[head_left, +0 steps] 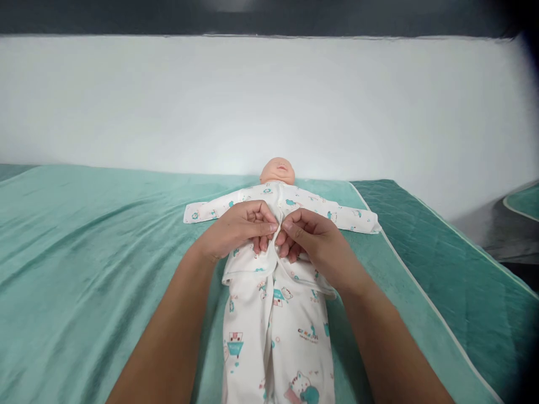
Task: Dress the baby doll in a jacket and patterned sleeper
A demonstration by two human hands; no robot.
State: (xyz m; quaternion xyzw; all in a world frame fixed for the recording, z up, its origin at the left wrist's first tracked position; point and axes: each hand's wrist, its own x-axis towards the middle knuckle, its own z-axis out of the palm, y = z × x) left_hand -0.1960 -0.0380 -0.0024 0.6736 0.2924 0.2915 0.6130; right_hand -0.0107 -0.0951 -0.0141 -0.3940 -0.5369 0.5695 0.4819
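Observation:
A baby doll [278, 170] lies on its back on a teal blanket [84, 252], arms spread, head away from me. It wears a white printed top [311, 210] and matching trousers [273, 331]. My left hand [238, 227] and my right hand [311, 238] meet over the doll's chest. Each hand pinches one front edge of the top, fingers curled closed, with the two edges held together along the middle. The fingertips hide the fastening.
The blanket covers a wide surface that ends at a white wall [269, 101] behind the doll. A darker green quilted mat [455, 280] with white piping lies to the right, and beyond it the dark floor [505, 241] shows.

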